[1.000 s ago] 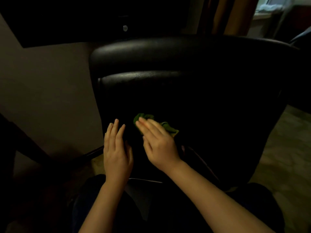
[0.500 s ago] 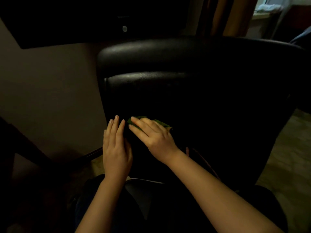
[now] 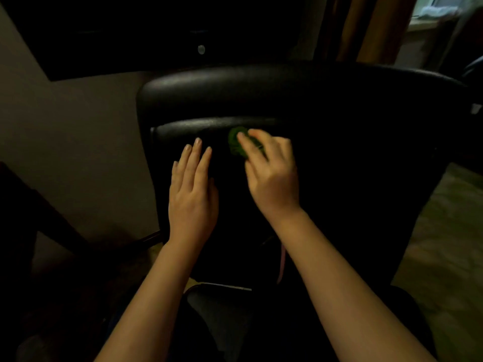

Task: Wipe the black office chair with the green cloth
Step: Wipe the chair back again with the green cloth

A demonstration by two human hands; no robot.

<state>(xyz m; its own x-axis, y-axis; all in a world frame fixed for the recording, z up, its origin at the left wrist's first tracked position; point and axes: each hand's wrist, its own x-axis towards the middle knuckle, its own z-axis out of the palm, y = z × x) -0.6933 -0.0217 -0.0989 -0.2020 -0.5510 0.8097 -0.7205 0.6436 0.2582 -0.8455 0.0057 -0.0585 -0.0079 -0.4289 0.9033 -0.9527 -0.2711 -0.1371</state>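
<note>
Your right hand has carried green cloth higher up black office chair backrest. Cloth sits bunched under its curled fingers, gripped against leather. Your left hand lies flat just left, fingers straight, touching chair; hands apart.

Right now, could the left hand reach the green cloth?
Probably yes: the left hand rests on the chair right beside the cloth, nothing between them, though the right hand holds it.

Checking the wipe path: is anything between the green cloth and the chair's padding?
Nothing visible: the right hand holds the green cloth against the black chair; the left hand lies flat beside it.
</note>
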